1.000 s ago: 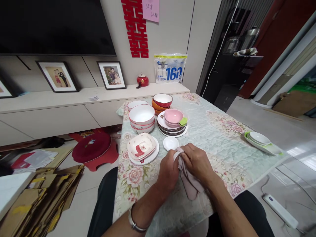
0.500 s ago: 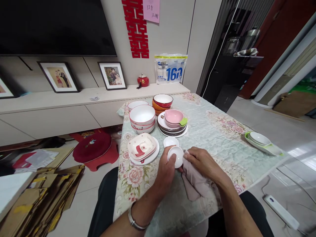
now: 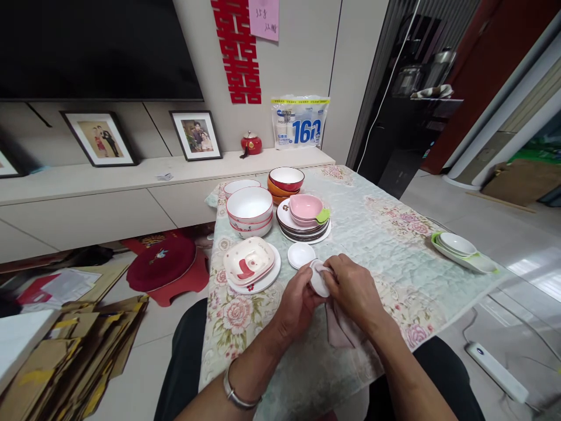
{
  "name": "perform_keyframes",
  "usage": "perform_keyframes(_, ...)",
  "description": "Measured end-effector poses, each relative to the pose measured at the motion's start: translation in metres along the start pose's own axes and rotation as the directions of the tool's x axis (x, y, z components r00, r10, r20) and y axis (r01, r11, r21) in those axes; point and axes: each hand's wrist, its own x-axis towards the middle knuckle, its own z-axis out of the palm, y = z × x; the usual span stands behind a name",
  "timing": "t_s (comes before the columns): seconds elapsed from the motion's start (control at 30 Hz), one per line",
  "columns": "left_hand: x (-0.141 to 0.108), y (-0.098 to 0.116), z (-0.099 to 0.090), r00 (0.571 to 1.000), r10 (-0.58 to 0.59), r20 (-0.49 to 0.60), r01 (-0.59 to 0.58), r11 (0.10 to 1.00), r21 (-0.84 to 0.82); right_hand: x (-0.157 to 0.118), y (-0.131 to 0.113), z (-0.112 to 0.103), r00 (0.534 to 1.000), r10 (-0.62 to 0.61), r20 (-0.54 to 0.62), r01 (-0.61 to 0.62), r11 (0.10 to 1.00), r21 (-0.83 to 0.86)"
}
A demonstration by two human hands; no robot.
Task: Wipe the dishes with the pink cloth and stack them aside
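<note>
In the head view, my left hand (image 3: 299, 299) is closed on the edge of a small white dish (image 3: 319, 283), held tilted above the table. My right hand (image 3: 352, 286) grips a pale pink cloth (image 3: 339, 327) and presses part of it against the dish; the rest of the cloth hangs below. Just beyond my hands, another small white dish (image 3: 301, 255) lies on the table. Left of it, a rectangular patterned dish (image 3: 248, 258) rests on a white plate (image 3: 276, 273).
Stacked white bowls (image 3: 249, 206), red and orange bowls (image 3: 286, 180), and plates (image 3: 304, 235) topped by pink bowls (image 3: 307, 207) stand farther back on the floral tablecloth (image 3: 350, 199). Green-rimmed dishes (image 3: 460, 248) sit by the right edge. A red stool (image 3: 164, 269) is at left.
My right hand has moved left and brought the cloth over the dish. The dish has tipped, so its hollow is now mostly covered. My left hand keeps hold of it.
</note>
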Motion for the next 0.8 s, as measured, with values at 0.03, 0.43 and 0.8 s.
perform_keyframes(0.03, 0.000, 0.000, 0.000, 1.000, -0.001, 0.022, 0.001, 1.000, 0.013, 0.000, -0.002, 0.003, 1.000, 0.020, -0.011, -0.020, 0.999, -0.026)
perform_keyframes(0.43, 0.000, -0.001, -0.004, 0.998, 0.036, 0.053, -0.036, 0.999, -0.006, 0.003, 0.011, -0.004, 0.969, -0.231, 0.086, 0.098, 0.679, 0.727)
perform_keyframes(0.8, 0.001, -0.003, -0.005, 0.998, -0.015, 0.067, 0.014, 1.000, 0.019, 0.001, 0.000, 0.016, 0.992, 0.008, -0.123, 0.028, 0.958, 0.285)
